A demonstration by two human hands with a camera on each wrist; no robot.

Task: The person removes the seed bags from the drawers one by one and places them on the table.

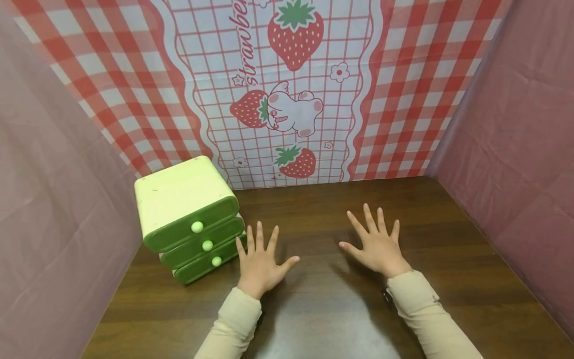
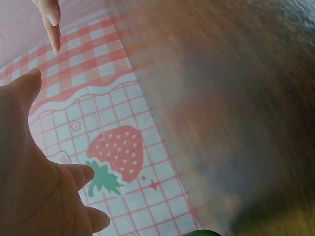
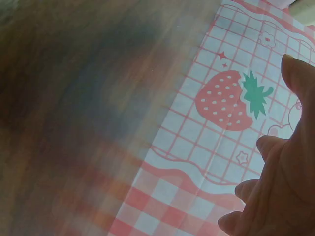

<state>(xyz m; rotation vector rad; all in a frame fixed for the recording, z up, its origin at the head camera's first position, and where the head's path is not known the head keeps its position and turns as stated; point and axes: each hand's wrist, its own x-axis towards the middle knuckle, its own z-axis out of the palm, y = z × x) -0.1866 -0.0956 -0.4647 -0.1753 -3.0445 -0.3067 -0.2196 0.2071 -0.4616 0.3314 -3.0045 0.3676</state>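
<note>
In the head view the left hand (image 1: 260, 269) has its fingers spread, palm down, just right of a small green drawer box (image 1: 184, 199) with three drawers and pale round knobs; whether a fingertip touches the box I cannot tell. To its right, the right hand (image 1: 379, 249) is also spread and holds nothing. Shadows of both arms fall on the table. The left wrist view shows the left hand (image 2: 44, 182) at the left edge, with fingertips of the other hand at the top. In the right wrist view the right hand (image 3: 280, 177) is at the right edge.
A brown wooden table (image 1: 314, 214) lies beneath both hands. Behind it hangs a red-and-white checked cloth (image 1: 403, 99) with strawberry prints. Pink fabric walls (image 1: 515, 124) stand at left and right. The drawer box occupies the table's back left.
</note>
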